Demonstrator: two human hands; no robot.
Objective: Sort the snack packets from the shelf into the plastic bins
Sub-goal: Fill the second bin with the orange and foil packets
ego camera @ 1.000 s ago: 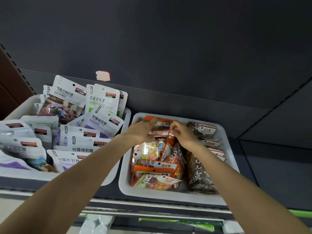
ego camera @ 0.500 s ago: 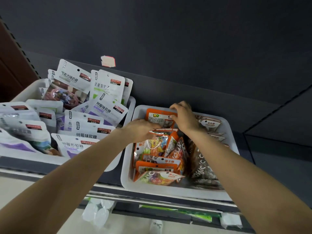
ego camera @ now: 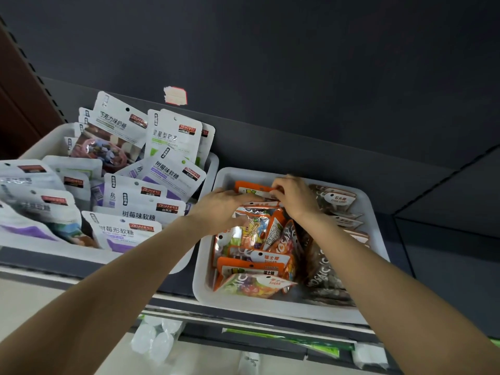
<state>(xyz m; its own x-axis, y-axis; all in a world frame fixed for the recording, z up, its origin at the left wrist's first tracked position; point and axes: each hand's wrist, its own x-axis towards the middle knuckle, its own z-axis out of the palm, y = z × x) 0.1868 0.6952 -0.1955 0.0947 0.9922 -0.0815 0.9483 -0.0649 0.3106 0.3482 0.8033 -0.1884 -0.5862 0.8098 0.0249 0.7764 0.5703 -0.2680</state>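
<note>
We reach both hands into the right-hand white bin [ego camera: 377, 212], which sits on the dark shelf [ego camera: 270, 147] beside a second white bin [ego camera: 40, 143] packed with white gummy pouches [ego camera: 173, 133]. Our right hand [ego camera: 293, 197] curls over the top edge of the orange packet [ego camera: 250, 188] standing at the back of the bin, fingertips [ego camera: 277, 185] bent down onto it in a pinch. Our left hand [ego camera: 219, 209] lies just beside it, fingers stretched fairly flat across the tops of the orange packets, touching the same back packet near its left corner; we cannot tell whether its thumb grips anything. In front of the hands more orange and multicoloured sugar packets [ego camera: 254, 284] stand in a row down the bin's left half, while brown stone-candy packets [ego camera: 336, 200] fill its right half. A red-edged paper label [ego camera: 175, 95] is stuck on the dark wall behind the bins
</note>
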